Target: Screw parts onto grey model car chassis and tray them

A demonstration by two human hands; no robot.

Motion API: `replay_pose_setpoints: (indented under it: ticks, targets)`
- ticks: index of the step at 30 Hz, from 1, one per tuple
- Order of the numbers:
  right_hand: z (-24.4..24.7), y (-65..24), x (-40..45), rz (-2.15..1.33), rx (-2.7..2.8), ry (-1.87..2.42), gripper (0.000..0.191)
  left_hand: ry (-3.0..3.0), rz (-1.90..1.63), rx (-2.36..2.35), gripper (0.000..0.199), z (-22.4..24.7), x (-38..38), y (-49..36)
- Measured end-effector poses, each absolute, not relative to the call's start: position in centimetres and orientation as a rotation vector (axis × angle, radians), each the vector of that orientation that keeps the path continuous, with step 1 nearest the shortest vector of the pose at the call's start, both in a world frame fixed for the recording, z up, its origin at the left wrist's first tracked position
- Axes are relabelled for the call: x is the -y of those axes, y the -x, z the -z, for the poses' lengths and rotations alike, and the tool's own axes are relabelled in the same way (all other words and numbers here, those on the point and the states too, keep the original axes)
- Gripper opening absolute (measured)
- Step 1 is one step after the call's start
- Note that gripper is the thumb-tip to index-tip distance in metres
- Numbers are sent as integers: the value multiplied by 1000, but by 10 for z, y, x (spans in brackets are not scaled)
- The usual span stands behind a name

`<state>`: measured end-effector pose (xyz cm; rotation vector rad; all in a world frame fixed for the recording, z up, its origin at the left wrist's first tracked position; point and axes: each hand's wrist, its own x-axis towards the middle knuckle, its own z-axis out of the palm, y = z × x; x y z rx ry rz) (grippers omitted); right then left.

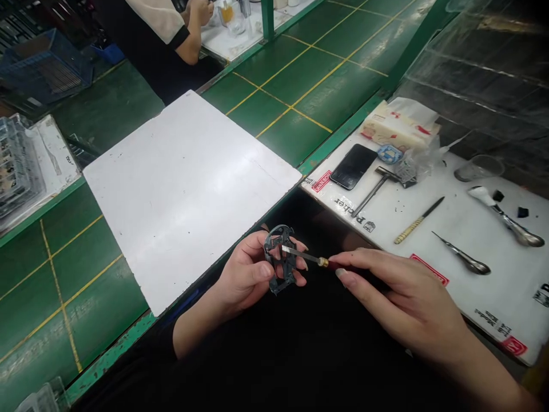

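View: head camera, looking down at 2 hands over the edge of a green desk (295,97) marked with yellow lines.

Left hand (244,269): fingers curled, holding the part upright between fingertips and thumb, just off the near desk edge.

Right hand (398,292): thumb and fingers pressed together, pinching the tool near its brass collar; the handle is mostly hidden inside the grip.

Held part: a dark metal frame (281,258), roughly ring-shaped with open gaps, in the left hand.

Tool: a small flat-bladed tool (300,254), its steel blade reaching into the frame and touching it.

Beside the hands: a white board (184,194) lies flat on the desk to the left.

Right of the hands: a white mat (433,337) with red labels carries a black phone (354,166), a small hammer (377,189), a tissue pack (398,126), a plastic bag (422,160), a file with a striped handle (418,220), 2 metal-tipped tools (465,257) (510,220), and a glass cup (478,169).

Far left: a blue basket (45,66) and a clear tray of parts (15,166).

Co-worker: across the desk, a hand (199,10) and white sleeve (158,17) at a separate white work spot.
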<state>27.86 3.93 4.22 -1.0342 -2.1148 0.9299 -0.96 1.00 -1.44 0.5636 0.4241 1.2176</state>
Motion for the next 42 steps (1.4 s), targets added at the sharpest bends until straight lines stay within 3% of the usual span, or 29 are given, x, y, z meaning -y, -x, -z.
replay_pose_setpoints:
  ticks: [4, 10, 28, 33, 42]
  targets:
    - [-41, -271, -40, -890, 2145, 1017, 28, -558, -1212, -428, 29, 17, -9, 13]
    - [-48, -263, -49, -963, 2165, 946, 14, -594, -1183, -501, 41, 14, -11, 18]
    - [-47, -262, -46, -954, 2148, 881, 43, -590, -1116, -579, 57, 12, -10, 20]
    - [-52, -265, -44, -856, 2208, 901, 47, -587, -1109, -581, 43, 10, -8, 17]
    - [-47, -263, -45, -590, 2299, 946, 56, -672, -1172, -723, 39, 9, -7, 14]
